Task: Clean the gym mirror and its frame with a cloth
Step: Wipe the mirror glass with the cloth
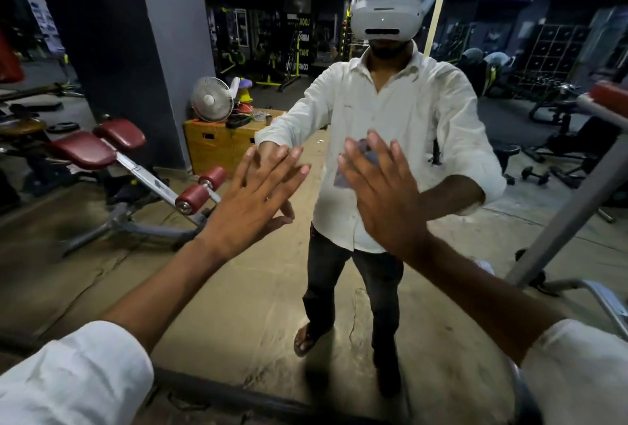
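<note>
Wiping step, I judge: my right hand (384, 193), fingers straight, presses a small grey-blue cloth (366, 149) onto the large wall mirror (238, 288); left hand (258, 197) braces, fingers spread. Next likely needs sweeping strokes.

A gym: a large wall mirror (238, 271) reflects a red-padded bench (102, 149), dumbbells (535, 174) on the floor, weight plates (63, 126) and yellow-framed exercise machines (272, 64).

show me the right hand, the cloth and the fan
right hand (384, 193): head view, back of the hand.
cloth (341, 177): head view, bluish corner sticking out from under the hand.
fan (211, 99): head view, seen as a reflection, centre of its grille.
</note>
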A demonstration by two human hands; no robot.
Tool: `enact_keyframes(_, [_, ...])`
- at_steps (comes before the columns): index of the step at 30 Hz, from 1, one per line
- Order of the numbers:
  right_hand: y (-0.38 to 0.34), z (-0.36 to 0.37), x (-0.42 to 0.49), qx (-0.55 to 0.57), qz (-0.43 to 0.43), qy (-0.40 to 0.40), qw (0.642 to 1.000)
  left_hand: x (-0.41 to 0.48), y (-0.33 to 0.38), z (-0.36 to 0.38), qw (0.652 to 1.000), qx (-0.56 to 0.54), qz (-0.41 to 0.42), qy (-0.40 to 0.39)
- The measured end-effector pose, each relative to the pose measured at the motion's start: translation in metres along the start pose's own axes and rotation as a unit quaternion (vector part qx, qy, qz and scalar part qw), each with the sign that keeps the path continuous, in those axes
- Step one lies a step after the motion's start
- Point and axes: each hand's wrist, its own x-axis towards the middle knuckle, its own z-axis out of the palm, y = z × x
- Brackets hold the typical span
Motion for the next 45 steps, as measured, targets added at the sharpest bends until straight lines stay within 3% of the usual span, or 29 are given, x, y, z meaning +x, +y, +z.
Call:
enact_keyframes(3, [-0.042, 0.028, -0.044, -0.067, -0.082, -0.048, 0.993, -0.002, -0.002, 0.003, 1.000, -0.007, 0.012, 0.000])
enact_keyframes(6, [-0.074, 0.043, -0.097, -0.114, -0.214, -0.125, 0.962, -0.004, -0.005, 0.006, 1.000, -0.014, 0.027, -0.001])
enact_keyframes(9, [-0.060, 0.038, -0.093, -0.120, -0.292, -0.143, 0.938, -0.005, -0.005, 0.006, 0.999, -0.020, 0.029, 0.002])
enact_keyframes(13, [-0.005, 0.003, -0.013, -0.073, -0.122, -0.051, 0.988, -0.005, -0.004, 0.007, 0.999, -0.036, 0.032, 0.010])
enact_keyframes(16, [0.006, -0.011, 0.023, -0.020, 0.007, -0.022, 1.000, -0.006, -0.003, 0.008, 0.998, -0.048, 0.031, 0.027])
enact_keyframes(18, [-0.011, -0.005, 0.018, 0.001, 0.044, -0.010, 0.999, -0.007, -0.001, 0.009, 0.998, -0.056, 0.023, 0.036])
enact_keyframes(21, [-0.056, 0.022, -0.032, -0.033, -0.035, -0.019, 0.999, -0.009, 0.004, 0.012, 0.997, -0.060, 0.017, 0.043])
enact_keyframes(24, [-0.081, 0.037, -0.081, -0.087, -0.175, -0.112, 0.974, -0.010, 0.004, 0.013, 0.998, -0.056, 0.015, 0.038])
enact_keyframes(26, [-0.073, 0.035, -0.081, -0.095, -0.213, -0.138, 0.963, -0.011, 0.003, 0.010, 0.998, -0.046, 0.013, 0.030])
enact_keyframes(28, [-0.055, 0.031, -0.055, -0.079, -0.171, -0.100, 0.977, -0.011, 0.002, 0.009, 0.999, -0.040, 0.017, 0.025])
enact_keyframes(32, [-0.017, 0.011, 0.015, -0.033, 0.013, -0.015, 0.999, -0.011, -0.002, 0.012, 0.999, -0.035, 0.019, 0.019])
enact_keyframes(34, [-0.016, 0.012, 0.021, -0.033, 0.017, 0.013, 0.999, -0.012, 0.000, 0.014, 0.999, -0.029, 0.013, 0.019])
enact_keyframes(36, [-0.034, 0.021, 0.001, -0.054, -0.034, -0.007, 0.998, -0.013, 0.003, 0.012, 0.999, -0.028, 0.009, 0.022])
enact_keyframes(39, [-0.071, 0.046, -0.058, -0.059, -0.161, -0.099, 0.980, -0.015, 0.007, 0.008, 0.999, -0.030, 0.006, 0.020])
enact_keyframes(40, [-0.074, 0.046, -0.061, 0.005, -0.181, -0.161, 0.970, -0.015, 0.006, 0.009, 1.000, -0.023, 0.010, 0.016])
enact_keyframes(41, [-0.077, 0.043, -0.065, 0.156, -0.136, -0.217, 0.954, -0.014, 0.003, 0.009, 1.000, -0.015, 0.018, 0.010])
enact_keyframes(43, [-0.066, 0.039, -0.054, 0.361, -0.163, -0.353, 0.848, -0.015, -0.007, 0.007, 0.999, -0.007, 0.037, 0.000])
enact_keyframes(44, [-0.054, 0.043, -0.050, 0.185, -0.191, -0.289, 0.920, -0.016, -0.013, 0.007, 0.999, -0.006, 0.039, -0.001])
enact_keyframes(45, [-0.048, 0.034, -0.036, 0.176, -0.187, -0.291, 0.922, -0.018, -0.021, 0.006, 0.999, -0.006, 0.033, 0.000])
